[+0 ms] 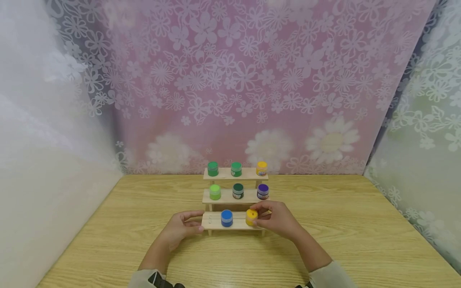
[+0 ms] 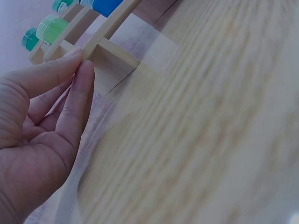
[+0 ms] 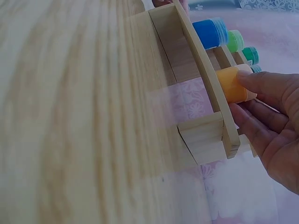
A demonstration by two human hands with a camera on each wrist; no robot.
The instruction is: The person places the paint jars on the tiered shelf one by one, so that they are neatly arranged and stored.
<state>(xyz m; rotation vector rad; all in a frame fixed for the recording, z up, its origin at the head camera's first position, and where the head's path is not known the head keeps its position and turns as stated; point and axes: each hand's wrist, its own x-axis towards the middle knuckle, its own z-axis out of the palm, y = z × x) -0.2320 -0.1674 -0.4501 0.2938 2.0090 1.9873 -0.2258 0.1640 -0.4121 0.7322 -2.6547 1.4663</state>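
A three-tier wooden display stand (image 1: 237, 226) stands on the table in the head view. On its lowest step are a blue paint jar (image 1: 227, 218) and a yellow paint jar (image 1: 251, 217). My right hand (image 1: 277, 218) pinches this yellow jar between thumb and fingers near the step's right end; in the right wrist view the yellow jar (image 3: 230, 85) sits against the step. My left hand (image 1: 181, 230) holds the left end of the same step. The left wrist view shows the thumb and fingertips (image 2: 84, 70) pinching that wooden end.
A light green jar (image 1: 215, 192), a dark green jar (image 1: 238, 191) and a purple jar (image 1: 263, 192) occupy the middle step. Two green jars (image 1: 236, 169) and another yellow jar (image 1: 261, 169) stand on top. Behind the wood-grain table (image 1: 144, 200) hangs a pink flowered curtain (image 1: 230, 80).
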